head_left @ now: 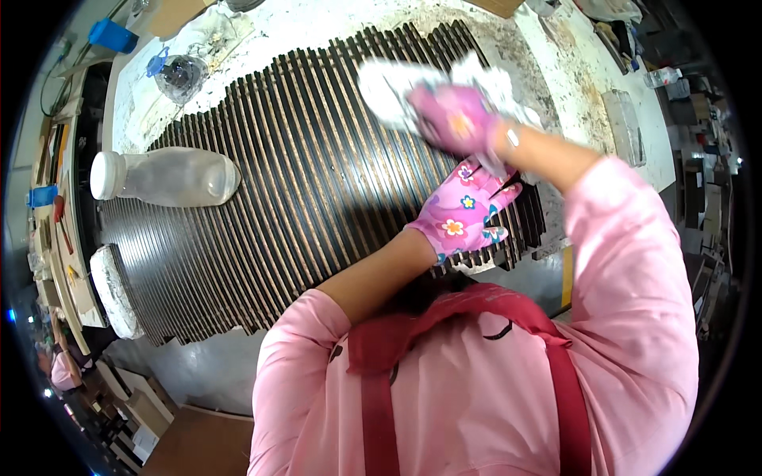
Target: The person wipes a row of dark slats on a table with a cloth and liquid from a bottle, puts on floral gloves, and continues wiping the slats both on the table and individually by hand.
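Gripping bunched white cloth (389, 86) in right hand (456, 119), fingers closed round it, over far right part of the strips; can't make out exact finger pos. thru motion blur. Resting left hand (463, 216) palm down on strips at near right, fingers spread wide open, just beside right wrist. Wearing pink flowered gloves on both.

As for dk strips (317, 159): long, narrow, straight, laid side by side in a wide row across mid of surface (583, 107), running far to near w/ slight slant. Nearly black, w/ speckled tan-brown lines btwn. Uneven at far & near ends, stepped like saw teeth. Shiny in mid, w/ pale glare; greyer & finer-looking at left.

Also on strips, at left: translucent plastic jar (171, 176) w/ white lid, tipped on its side. At far left on surface: clear bottle (181, 79) w/ blue cap, plus blue cup (113, 36).
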Demonstrator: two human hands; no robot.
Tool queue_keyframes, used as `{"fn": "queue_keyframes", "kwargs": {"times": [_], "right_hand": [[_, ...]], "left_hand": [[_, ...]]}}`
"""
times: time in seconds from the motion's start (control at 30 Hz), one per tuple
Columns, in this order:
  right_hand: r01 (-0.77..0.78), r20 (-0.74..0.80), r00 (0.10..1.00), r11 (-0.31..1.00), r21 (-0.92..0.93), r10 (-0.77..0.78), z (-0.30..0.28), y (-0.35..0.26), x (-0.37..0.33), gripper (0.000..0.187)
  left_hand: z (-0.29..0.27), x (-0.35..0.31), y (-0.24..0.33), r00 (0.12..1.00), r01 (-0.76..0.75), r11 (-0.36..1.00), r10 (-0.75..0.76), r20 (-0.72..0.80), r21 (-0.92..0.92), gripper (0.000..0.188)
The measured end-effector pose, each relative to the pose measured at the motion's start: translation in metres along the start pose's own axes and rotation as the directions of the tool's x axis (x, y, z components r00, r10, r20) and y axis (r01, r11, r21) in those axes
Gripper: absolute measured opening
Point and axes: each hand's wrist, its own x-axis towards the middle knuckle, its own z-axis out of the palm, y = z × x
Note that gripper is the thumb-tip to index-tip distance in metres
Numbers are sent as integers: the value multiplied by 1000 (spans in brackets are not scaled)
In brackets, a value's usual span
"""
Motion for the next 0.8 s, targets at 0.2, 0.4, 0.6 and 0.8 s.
{"fn": "queue_keyframes", "kwargs": {"times": [0.2, 0.4, 0.6, 0.8], "right_hand": [[230, -58, 946, 784, -577, -320, -10, 1, 6, 17], [-83, -63, 995, 976, -199, 72, -43, -1, 48, 23], [239, 65, 965, 745, -623, -254, -19, -1, -28, 26], [65, -46, 995, 924, -377, -88, -13, 19, 32, 42]], "left_hand": [[-1, 4, 3, 992, 27, 999, -22, 127, -36, 73], [6, 1, -3, 996, -33, 999, 33, 82, -11, 73], [0, -1, 3, 987, 30, 999, -27, 157, -18, 71], [9, -3, -6, 998, -7, 999, 10, 68, -44, 70]]}}
